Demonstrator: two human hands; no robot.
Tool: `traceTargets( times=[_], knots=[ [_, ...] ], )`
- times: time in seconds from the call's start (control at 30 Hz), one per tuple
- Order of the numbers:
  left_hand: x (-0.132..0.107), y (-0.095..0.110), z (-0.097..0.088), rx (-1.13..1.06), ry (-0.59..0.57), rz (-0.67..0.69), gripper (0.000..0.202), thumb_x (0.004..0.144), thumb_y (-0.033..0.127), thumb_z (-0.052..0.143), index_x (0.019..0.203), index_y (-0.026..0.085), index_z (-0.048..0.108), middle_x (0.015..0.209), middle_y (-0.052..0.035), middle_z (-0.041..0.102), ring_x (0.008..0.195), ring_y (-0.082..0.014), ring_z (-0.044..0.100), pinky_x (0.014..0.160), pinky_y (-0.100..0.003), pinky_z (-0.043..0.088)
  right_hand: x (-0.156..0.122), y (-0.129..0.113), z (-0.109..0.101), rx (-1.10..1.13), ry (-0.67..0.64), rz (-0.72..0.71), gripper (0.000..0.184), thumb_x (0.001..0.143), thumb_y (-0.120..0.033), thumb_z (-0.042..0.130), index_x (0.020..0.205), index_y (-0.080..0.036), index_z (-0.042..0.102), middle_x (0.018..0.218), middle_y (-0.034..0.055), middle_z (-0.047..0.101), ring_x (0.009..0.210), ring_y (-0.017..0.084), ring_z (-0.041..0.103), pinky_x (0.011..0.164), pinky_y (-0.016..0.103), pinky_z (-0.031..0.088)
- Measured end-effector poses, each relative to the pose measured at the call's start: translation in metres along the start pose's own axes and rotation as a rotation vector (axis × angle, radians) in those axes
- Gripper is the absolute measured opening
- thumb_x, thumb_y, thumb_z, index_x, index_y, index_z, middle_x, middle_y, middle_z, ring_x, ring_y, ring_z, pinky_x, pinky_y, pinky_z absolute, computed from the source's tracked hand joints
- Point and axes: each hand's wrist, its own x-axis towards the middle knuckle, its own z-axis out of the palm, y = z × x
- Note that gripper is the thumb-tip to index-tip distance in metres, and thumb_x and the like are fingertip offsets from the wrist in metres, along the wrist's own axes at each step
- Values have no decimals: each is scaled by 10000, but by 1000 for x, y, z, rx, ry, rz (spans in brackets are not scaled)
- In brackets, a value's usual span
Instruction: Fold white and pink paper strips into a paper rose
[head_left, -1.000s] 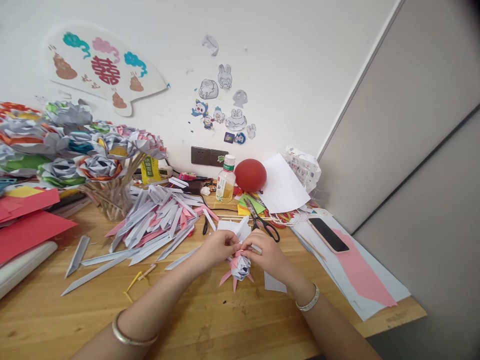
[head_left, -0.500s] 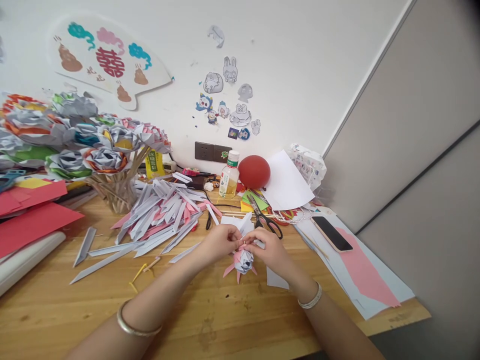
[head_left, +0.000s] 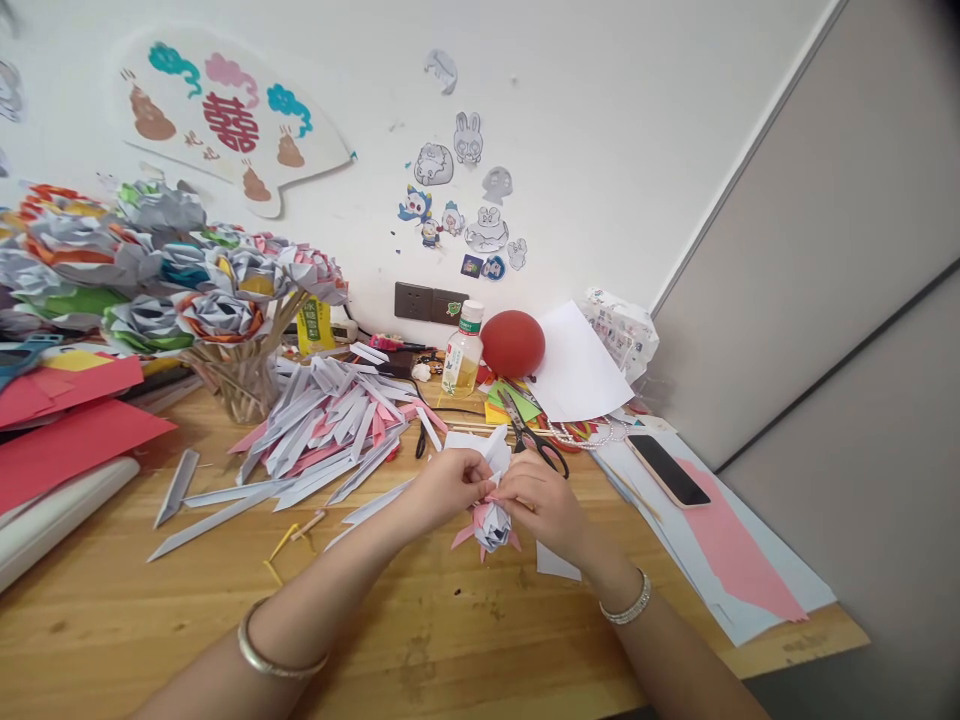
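Observation:
A folded paper flower (head_left: 493, 528), white in the middle with pink strips sticking out below, is between my hands over the wooden table. My left hand (head_left: 452, 484) pinches its upper edge from the left, thumb and fingertips together. From the right, the fingers of my right hand (head_left: 545, 503) close on the same pink edge, almost touching the left fingertips. White paper petals spread behind the flower. Just beyond my right hand lie black scissors (head_left: 530, 432), partly over other papers. The exact fold under my fingertips is hidden.
A heap of folded strips (head_left: 330, 420) lies left of my hands, near a container of paper flowers (head_left: 225, 315). A bottle (head_left: 463, 350) and a red balloon (head_left: 513, 344) stand behind. At right, a phone (head_left: 667, 468) rests on paper sheets (head_left: 739, 618).
My right fingers have closed in lower and flatter against the flower's pink edge. My left hand keeps its pinch. The whole view has shifted slightly.

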Motion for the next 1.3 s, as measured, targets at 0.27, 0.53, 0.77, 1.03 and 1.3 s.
traceTargets(
  times=[0.27, 0.53, 0.77, 1.03, 1.3],
  knots=[
    [-4, 9, 0, -130, 91, 46, 142, 679, 274, 532, 774, 168, 532, 743, -11, 581, 655, -147, 569, 578, -240, 440, 3, 3, -6, -46, 66, 272, 107, 775, -256, 576, 686, -205, 606, 693, 5, 596, 732, 162, 526, 821, 344, 367],
    [-11, 17, -7, 263, 78, 167, 185, 722, 254, 466, 729, 178, 634, 741, -49, 624, 716, -178, 546, 644, -264, 398, 2, 9, 6, -63, 93, 342, 101, 749, -218, 595, 650, -195, 595, 673, 6, 601, 686, 154, 529, 709, 302, 402],
    [-11, 14, -6, 344, -10, 164, 215, 731, 242, 437, 693, 172, 637, 710, -45, 637, 655, -165, 544, 585, -235, 362, 2, 3, 8, -34, 62, 382, 114, 718, -124, 583, 625, -190, 571, 659, 2, 569, 687, 152, 522, 611, 261, 400],
    [-10, 17, -2, 463, -10, 183, 186, 719, 194, 435, 611, 166, 583, 637, -35, 582, 580, -143, 500, 544, -224, 327, 1, 2, 6, 34, -2, 437, 71, 710, -132, 579, 665, -187, 585, 697, -2, 572, 696, 141, 539, 625, 250, 411],
    [-9, 15, -13, 289, -86, 185, 241, 762, 327, 448, 630, 158, 560, 624, -12, 554, 608, -142, 497, 545, -222, 346, 0, 3, 6, -56, 76, 252, 152, 706, -99, 581, 579, -181, 565, 606, -8, 536, 653, 137, 504, 614, 252, 385]
  ],
)
